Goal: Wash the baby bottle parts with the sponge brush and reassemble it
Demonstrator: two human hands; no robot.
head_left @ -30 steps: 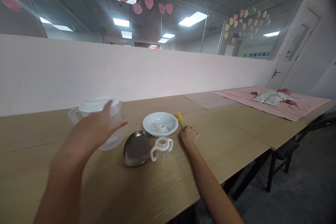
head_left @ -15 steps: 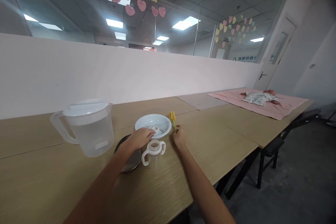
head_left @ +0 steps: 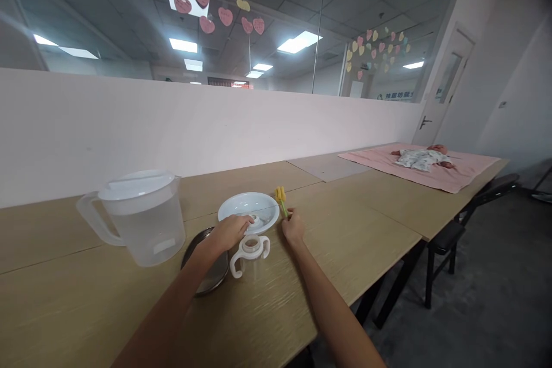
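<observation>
My right hand (head_left: 294, 227) is closed around the green handle of a small brush with a yellow sponge-like head (head_left: 280, 194), which points up and away beside the plate. My left hand (head_left: 232, 231) reaches over the near rim of a white shallow dish (head_left: 228, 203). Its fingers pinch a small white ring-shaped part (head_left: 255, 220) in the dish; clear pieces there are hard to make out. Just in front stands a clear cup with a white two-handled collar (head_left: 250, 248), its top open. Partly under my left forearm lies a round metal tray (head_left: 215, 283).
A lidded clear pitcher (head_left: 149, 224) stands on the table at the left. Far right, a baby doll (head_left: 422, 159) lies on a pink towel (head_left: 452, 181). A black chair (head_left: 446, 241) is by the table's right edge, and a low wall (head_left: 129, 126) runs behind.
The view has shifted slightly, so everything sits a little lower and farther left. The yellow brush head has turned a little; both hands keep their places beside the dish.
</observation>
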